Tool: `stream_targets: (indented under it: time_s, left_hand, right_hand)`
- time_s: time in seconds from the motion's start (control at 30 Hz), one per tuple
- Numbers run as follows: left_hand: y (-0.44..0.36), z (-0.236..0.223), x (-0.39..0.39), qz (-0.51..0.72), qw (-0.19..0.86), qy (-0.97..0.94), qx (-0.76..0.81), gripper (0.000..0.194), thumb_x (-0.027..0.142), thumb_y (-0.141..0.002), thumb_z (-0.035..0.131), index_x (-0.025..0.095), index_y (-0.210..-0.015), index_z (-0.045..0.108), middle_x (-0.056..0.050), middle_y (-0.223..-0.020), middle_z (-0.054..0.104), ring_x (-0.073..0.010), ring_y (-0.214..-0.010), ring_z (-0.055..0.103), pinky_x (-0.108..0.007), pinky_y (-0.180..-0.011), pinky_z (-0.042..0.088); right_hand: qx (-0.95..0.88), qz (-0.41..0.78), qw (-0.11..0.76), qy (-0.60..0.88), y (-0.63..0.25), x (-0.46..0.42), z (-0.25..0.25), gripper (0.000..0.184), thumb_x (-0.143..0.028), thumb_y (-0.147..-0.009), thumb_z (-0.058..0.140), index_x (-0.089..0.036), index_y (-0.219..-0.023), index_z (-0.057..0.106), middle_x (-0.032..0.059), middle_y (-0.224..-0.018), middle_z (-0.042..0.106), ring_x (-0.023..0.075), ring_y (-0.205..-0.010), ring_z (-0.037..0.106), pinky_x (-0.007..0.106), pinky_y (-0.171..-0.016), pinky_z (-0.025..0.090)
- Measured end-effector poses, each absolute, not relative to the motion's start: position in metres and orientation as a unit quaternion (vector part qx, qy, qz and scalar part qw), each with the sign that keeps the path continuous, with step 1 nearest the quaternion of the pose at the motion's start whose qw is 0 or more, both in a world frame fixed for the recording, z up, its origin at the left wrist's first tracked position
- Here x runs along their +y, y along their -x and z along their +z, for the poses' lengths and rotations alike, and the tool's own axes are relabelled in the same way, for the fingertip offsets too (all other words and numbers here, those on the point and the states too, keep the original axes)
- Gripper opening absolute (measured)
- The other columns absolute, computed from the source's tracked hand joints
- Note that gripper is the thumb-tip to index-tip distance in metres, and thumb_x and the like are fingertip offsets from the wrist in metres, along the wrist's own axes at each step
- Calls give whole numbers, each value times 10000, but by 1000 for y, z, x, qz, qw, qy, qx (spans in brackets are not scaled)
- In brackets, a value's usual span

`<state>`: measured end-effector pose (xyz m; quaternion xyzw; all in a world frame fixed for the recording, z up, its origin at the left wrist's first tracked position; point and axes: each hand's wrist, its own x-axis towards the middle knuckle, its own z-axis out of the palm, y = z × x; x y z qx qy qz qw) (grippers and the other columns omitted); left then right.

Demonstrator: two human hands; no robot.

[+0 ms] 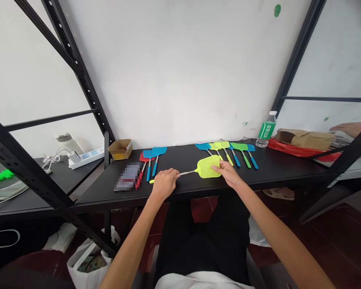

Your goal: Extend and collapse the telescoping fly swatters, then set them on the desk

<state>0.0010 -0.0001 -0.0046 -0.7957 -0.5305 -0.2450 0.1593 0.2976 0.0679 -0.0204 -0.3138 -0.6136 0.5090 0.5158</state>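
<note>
A yellow-green fly swatter [207,167] with a perforated head is stretched sideways between my hands, over the front of the black table. My left hand [165,182] is wrapped round its handle end, and a bit of yellow grip pokes out on the left. With thumb and fingers, my right hand [228,172] pinches the edge of its head. Left of it lie two blue fly swatters [158,151] and a red fly swatter [143,158], partly covered. Behind my right hand is a row of several blue, yellow and green fly swatters [240,147].
On the black table [180,154] stand a small cardboard box [120,149] and a water bottle [266,130]. A blurred flat item [128,176] lies front left. Black shelf posts [81,76] rise at both sides. At far right, another person's hand [349,129] is near a carton [303,137].
</note>
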Motion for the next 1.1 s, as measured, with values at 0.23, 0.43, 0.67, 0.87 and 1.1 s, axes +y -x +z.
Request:
stream_targets:
  time_s: [0.23,0.43,0.67,0.87,1.1]
  left_hand:
    - [-2,-5,-2,-250,118,791,-546,269,437,-1010,431,242,-1092,597,-19,-943,708,-198,-791,649,-299,-614,324]
    - [-1,-5,-1,-239,137,790,-548,299,372,-1034,369,236,-978,630,-26,-889,686,-194,-766,631,-309,-609,311]
    - [-2,-5,-2,-248,120,791,-547,304,455,-1014,411,244,-1060,624,-22,-930,710,-202,-784,649,-309,-614,319]
    - [-2,-6,-1,-234,141,786,-554,306,374,-1035,362,242,-944,623,-15,-863,705,-198,-756,647,-312,-605,299]
    - [-3,-4,-1,-242,118,786,-556,262,455,-994,460,248,-1098,584,-22,-917,711,-214,-781,657,-295,-596,320]
  right_hand:
    - [-607,517,520,307,-299,70,-23,391,-401,-711,840,-215,-1046,761,89,-1049,758,288,-1060,669,412,-898,523]
    - [-615,513,514,308,-299,69,-22,406,-427,-723,831,-221,-1066,758,91,-1045,758,292,-1054,674,419,-888,530]
    - [-611,513,516,311,-299,69,-21,444,-431,-717,833,-214,-1096,749,95,-1054,756,296,-1070,665,424,-901,526]
    - [-613,515,513,308,-299,70,-22,444,-431,-727,826,-214,-1105,745,93,-1052,756,294,-1074,664,421,-903,526]
    - [-609,512,518,314,-299,70,-22,446,-445,-718,826,-215,-1091,748,93,-1019,764,292,-1037,677,426,-893,524]
